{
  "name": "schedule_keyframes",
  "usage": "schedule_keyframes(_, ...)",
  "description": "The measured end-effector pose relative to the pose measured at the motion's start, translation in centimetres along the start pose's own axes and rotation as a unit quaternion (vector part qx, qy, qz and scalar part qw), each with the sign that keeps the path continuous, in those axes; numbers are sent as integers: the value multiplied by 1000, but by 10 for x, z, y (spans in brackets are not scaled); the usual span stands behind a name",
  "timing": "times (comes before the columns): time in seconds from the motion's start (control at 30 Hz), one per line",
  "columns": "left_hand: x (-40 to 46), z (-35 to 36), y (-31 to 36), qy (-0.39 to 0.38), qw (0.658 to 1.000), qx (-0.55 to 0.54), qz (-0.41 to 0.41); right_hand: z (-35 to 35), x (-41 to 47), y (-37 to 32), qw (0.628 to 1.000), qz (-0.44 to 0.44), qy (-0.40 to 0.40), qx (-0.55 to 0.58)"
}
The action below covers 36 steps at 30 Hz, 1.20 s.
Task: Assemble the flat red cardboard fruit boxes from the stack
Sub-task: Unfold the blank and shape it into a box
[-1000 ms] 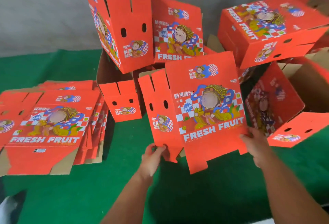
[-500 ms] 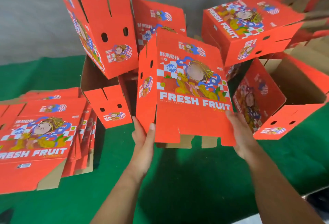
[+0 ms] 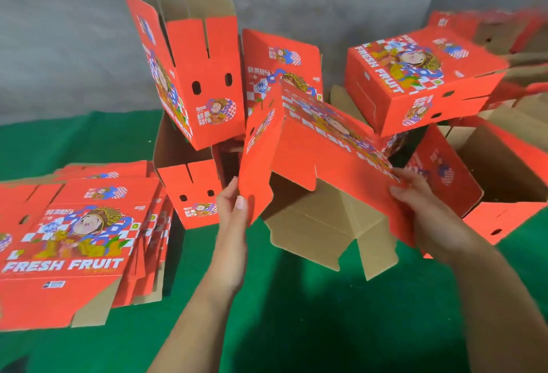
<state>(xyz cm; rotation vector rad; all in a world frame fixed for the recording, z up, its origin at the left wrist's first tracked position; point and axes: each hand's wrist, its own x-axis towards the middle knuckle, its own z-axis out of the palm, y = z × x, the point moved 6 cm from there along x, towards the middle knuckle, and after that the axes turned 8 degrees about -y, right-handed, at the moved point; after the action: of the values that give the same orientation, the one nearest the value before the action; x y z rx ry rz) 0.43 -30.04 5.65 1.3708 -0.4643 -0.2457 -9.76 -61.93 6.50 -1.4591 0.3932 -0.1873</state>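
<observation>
I hold a half-opened red fruit box [image 3: 323, 147] above the middle of the green table [image 3: 296, 328], its brown inside and loose bottom flaps facing me. My left hand [image 3: 232, 218] grips its left side panel; my right hand [image 3: 421, 209] grips its right edge. The stack of flat boxes [image 3: 77, 242] lies at the table's left edge, and assembled boxes [image 3: 415, 82] are piled along the far side.

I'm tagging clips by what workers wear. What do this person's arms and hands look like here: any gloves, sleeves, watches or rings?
Both arms are bare as far as the head view shows: no sleeve reaches either forearm. The left hand and the right hand wear no gloves. No watch, band or bracelet shows at either wrist, and no ring is visible on the fingers in view, though the picture is somewhat blurred.
</observation>
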Motion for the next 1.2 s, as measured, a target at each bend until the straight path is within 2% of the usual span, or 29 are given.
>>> schedule_keyframes(0.07, 3, 14, 12, -61, 998, 21, 28, 8, -2, 6, 999, 35, 34, -5)
schedule_keyframes(0.17, 8, 37, 30, -132, 984, 107, 60, 26, -12, 29, 986, 166, 26, -6)
schedule_keyframes(0.27, 18, 48, 44, -124, 965, 217, 81, 65, -31, 58, 971, 229, -46, 56)
schedule_keyframes(0.4, 33, 49, 73, -120, 914, 384, 61, 114, -43, 88, 956, 252, -39, 143)
schedule_keyframes(0.47, 37, 47, 87, -127, 883, 450, 46, 121, -42, 86, 962, 222, -7, 161)
schedule_keyframes(0.57, 44, 40, 104, -127, 829, 544, 37, 99, -32, 45, 979, 76, 103, 161)
schedule_keyframes(0.63, 49, 39, 109, -135, 797, 587, 48, 88, -26, 8, 986, -19, 102, 131)
schedule_keyframes(0.7, 51, 48, 110, -139, 758, 632, 78, 95, -22, -10, 995, -48, 21, 79)
schedule_keyframes(0.77, 50, 59, 108, -141, 734, 655, 111, 108, -25, -17, 993, -60, -57, -86)
schedule_keyframes(0.83, 47, 65, 99, -160, 710, 674, 127, 115, -25, -17, 950, -68, -53, -300)
schedule_keyframes(0.87, 45, 65, 98, -154, 699, 683, 142, 118, -25, -21, 930, -84, -40, -354)
schedule_keyframes(0.9, 43, 63, 98, -132, 694, 690, 159, 119, -24, -26, 926, -107, -27, -361)
schedule_keyframes(0.93, 41, 59, 101, -91, 702, 685, 171, 118, -23, -32, 932, -131, -11, -336)
schedule_keyframes(1.03, 33, 35, 113, 86, 768, 610, 174, 107, -20, -37, 949, -171, 63, -256)
schedule_keyframes(1.13, 22, -2, 103, 169, 800, 565, 112, 94, -16, -33, 959, -180, 125, -181)
schedule_keyframes(1.2, 12, -37, 92, 222, 824, 516, 72, 84, -9, -28, 972, -174, 119, -104)
